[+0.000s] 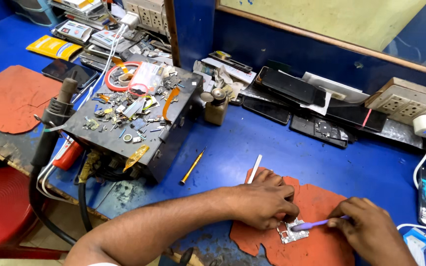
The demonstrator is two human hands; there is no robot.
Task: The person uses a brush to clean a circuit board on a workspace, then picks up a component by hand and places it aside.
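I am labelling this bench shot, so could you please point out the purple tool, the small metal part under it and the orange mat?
purple tool (316, 224), head view, middle of its shaft.
small metal part (292, 235), head view, its lower flat face.
orange mat (321, 197), head view, bare upper area.

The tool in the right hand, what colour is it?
The thin tool is light purple, held over the small metal board; the head view shows it best.

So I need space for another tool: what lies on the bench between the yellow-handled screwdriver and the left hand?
In the head view, only a white stick lies between the yellow-handled screwdriver and the left hand; otherwise bare blue bench.
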